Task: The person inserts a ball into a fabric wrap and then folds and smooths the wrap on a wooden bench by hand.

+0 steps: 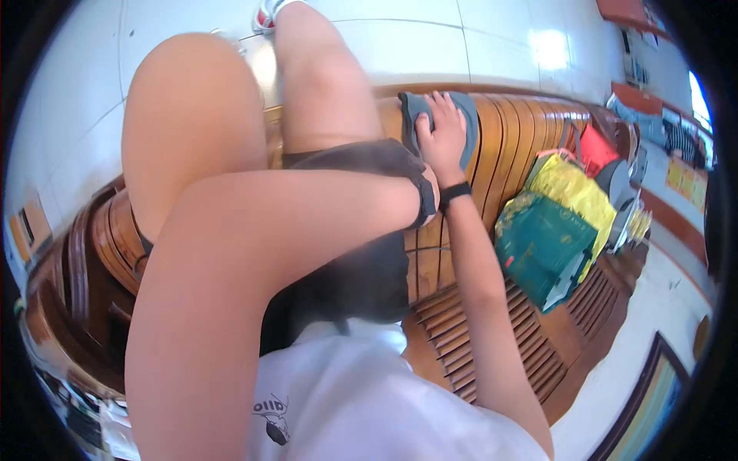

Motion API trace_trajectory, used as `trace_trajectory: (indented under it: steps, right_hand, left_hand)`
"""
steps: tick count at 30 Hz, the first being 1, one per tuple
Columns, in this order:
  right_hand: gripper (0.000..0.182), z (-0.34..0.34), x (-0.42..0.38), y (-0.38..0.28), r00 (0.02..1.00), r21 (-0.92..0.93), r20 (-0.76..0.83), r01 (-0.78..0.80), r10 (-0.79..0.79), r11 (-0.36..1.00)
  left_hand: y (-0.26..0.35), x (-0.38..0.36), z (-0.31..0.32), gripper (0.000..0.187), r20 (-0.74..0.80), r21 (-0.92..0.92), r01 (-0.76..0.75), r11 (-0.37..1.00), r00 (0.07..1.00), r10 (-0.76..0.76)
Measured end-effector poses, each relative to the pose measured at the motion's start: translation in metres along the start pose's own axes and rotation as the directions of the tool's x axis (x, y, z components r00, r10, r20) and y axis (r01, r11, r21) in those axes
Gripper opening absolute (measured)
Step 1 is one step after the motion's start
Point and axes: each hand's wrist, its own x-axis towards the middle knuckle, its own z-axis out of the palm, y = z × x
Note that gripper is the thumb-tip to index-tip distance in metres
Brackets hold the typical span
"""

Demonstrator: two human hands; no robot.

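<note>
Sitting on a slatted wooden bench [461, 338], legs crossing the seat and filling the left and middle of the view. Left arm stretching across the lap, its hand hidden, so grip impossible to tell. Further right, right hand [443, 138] pressing flat, fingers spread, on a grey cloth [419, 107] lying at the bench's front edge just beside the thigh. Black wristband [455, 192] circling that wrist. Toward the bench's right end, a green bag [542, 246] and yellow bag [573, 188] crowding the seat, near a red item [596, 150].
</note>
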Motion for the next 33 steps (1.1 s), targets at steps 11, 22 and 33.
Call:
trace_trajectory:
  steps: [11, 22, 33]
  right_hand:
    - [0.033, -0.025, 0.039, 0.130, 0.978, 0.173, -0.134, -0.133, 0.157, 0.976]
    - [0.036, -0.009, 0.003, 0.077, 0.980, -0.084, -0.175, -0.113, 0.097, 0.990]
    - [0.035, -0.027, 0.004, 0.079, 0.999, 0.072, -0.047, -0.012, 0.015, 0.997]
  left_hand:
    - [-0.038, 0.010, -0.043, 0.016, -0.263, 0.055, 0.131, 0.990, 0.958, -0.113]
    - [-0.003, 0.009, -0.053, 0.032, 0.136, 0.105, 0.010, 0.994, 0.990, -0.025]
    - [-0.006, 0.035, -0.038, 0.032, 0.087, -0.053, -0.008, 0.999, 0.996, 0.012]
